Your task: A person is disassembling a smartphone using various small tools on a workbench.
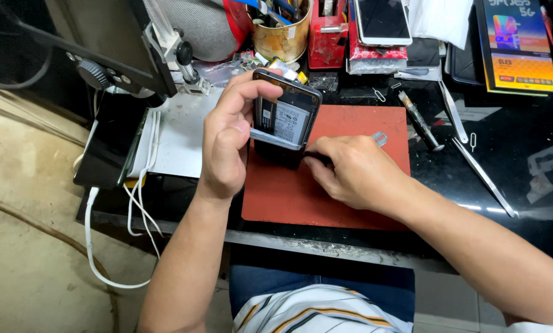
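Left hand [227, 139] clamps the opened phone [284, 120] by its rigid edges, near the red mat's [350, 123] back-left corner; exposed battery looks fragile. Right hand [350, 169] pinches a thin dark tool [316, 156] at its base.

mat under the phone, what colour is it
The mat is a dull brick red, seen best in the head view, lying on the black bench.

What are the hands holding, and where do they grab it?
The left hand grips an opened phone by its side edges, upright over the red mat. The right hand pinches a thin dark tool at the phone's bottom end.
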